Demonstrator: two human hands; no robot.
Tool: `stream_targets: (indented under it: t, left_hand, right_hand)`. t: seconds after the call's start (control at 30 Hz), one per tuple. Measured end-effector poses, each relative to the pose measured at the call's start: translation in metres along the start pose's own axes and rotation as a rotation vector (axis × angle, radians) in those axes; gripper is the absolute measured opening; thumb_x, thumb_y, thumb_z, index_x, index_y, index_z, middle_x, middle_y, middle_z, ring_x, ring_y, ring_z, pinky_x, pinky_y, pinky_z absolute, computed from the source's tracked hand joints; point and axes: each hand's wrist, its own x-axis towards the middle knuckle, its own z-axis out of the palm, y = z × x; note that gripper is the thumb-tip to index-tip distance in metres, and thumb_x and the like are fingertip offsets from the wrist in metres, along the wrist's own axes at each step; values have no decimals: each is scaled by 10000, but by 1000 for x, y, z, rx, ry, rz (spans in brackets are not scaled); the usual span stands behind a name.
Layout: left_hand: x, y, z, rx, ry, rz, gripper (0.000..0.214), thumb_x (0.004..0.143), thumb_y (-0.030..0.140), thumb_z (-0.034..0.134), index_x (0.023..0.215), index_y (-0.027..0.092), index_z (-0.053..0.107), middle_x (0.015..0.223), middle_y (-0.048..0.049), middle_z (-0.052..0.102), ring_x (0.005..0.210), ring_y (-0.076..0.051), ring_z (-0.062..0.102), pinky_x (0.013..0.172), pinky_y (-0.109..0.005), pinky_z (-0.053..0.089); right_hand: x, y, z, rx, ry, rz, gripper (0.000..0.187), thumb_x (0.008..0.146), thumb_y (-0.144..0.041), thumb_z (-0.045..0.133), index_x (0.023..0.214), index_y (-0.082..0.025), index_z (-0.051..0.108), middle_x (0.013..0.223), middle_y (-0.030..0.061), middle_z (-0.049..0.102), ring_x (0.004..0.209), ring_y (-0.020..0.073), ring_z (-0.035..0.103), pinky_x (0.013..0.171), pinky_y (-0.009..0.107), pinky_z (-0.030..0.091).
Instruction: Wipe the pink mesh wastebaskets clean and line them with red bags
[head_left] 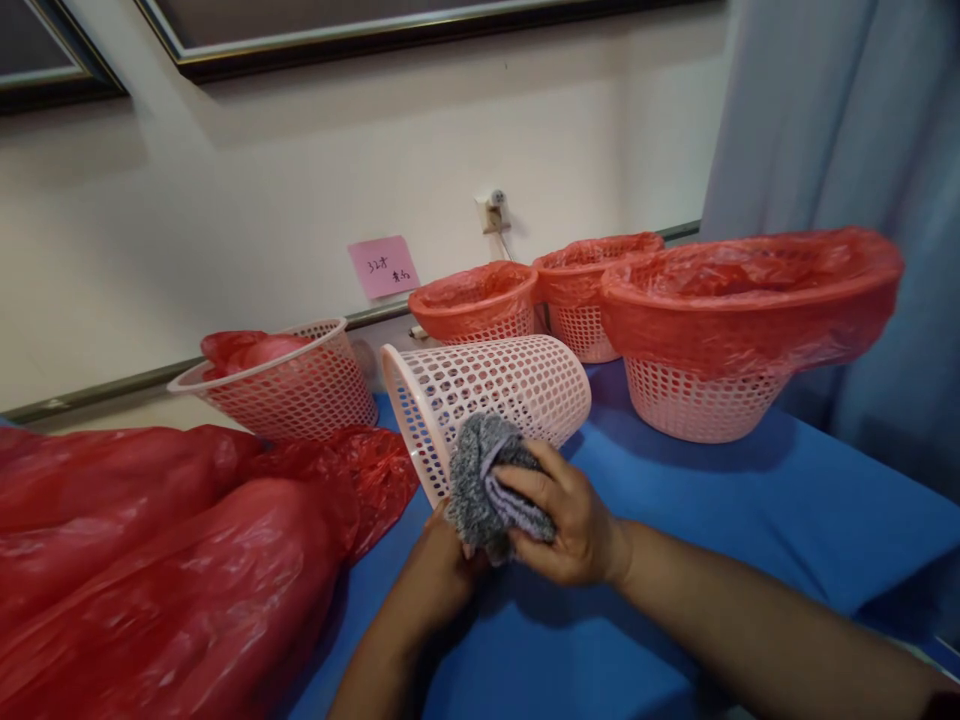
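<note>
A pink perforated plastic basket [510,385] lies on its side on the blue table [750,500], its open mouth facing left toward me. My right hand [562,515] is closed around a grey knitted cloth [480,470] pressed against the basket's lower side. My left hand [439,570] sits just under the cloth and the basket's rim, fingers curled and mostly hidden behind the cloth.
Crumpled red plastic bags [165,560] cover the table's left. An upright pink basket [292,385] holds a red bag. Three baskets lined with red bags stand behind and right, the largest [742,320] closest. A pink note [382,266] and a socket are on the wall.
</note>
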Motion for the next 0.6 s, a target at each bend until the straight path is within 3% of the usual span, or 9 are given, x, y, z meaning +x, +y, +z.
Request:
stream_targets:
  t: [0.1, 0.2, 0.33, 0.43, 0.5, 0.6]
  left_hand:
    - [-7, 8, -1, -190, 123, -33, 546, 869, 452, 732, 1357, 215, 663, 1363, -95, 716, 1145, -289, 684, 1062, -418, 557]
    - [-11, 9, -3, -201, 148, -38, 459, 910, 522, 677, 1214, 182, 732, 1114, -94, 786, 980, -265, 710, 940, -384, 595]
    - [-8, 10, 0, -89, -16, 21, 262, 952, 335, 618, 1071, 186, 797, 949, -64, 787, 925, -245, 705, 956, -394, 583]
    - [-4, 13, 2, -72, -94, 26, 312, 954, 198, 534, 1117, 192, 800, 927, -51, 789, 901, -232, 711, 962, -401, 591]
    - [-3, 13, 2, -71, -106, 23, 390, 913, 130, 518, 1190, 200, 782, 1012, -52, 803, 926, -231, 724, 1004, -416, 584]
    - [-2, 12, 0, -34, -87, 47, 584, 787, 31, 509, 1280, 225, 753, 1257, -52, 777, 1150, -264, 709, 1156, -463, 495]
  right_hand:
    - [2, -4, 0, 67, -65, -50, 658, 810, -203, 665, 1454, -188, 530, 1392, 175, 536, 1199, 289, 656, 985, 424, 612]
    - [6, 0, -6, 43, -32, -16, 664, 817, -197, 662, 1465, -224, 520, 1394, 157, 535, 1222, 292, 649, 1016, 447, 601]
    - [8, -4, -12, -55, 103, 20, 682, 840, -203, 654, 1496, -276, 486, 1440, 144, 491, 1270, 311, 623, 1039, 495, 592]
    - [8, -4, -12, -120, 88, 32, 679, 836, -209, 653, 1491, -300, 496, 1487, 131, 466, 1312, 327, 599, 1066, 518, 576]
    - [9, 7, -13, -185, 123, 117, 637, 841, -206, 643, 1462, -296, 532, 1490, 127, 485, 1335, 329, 584, 1104, 536, 546]
    - [16, 40, -23, -272, 345, 356, 519, 850, -242, 630, 1369, -245, 624, 1401, 138, 573, 1306, 326, 597, 1149, 565, 492]
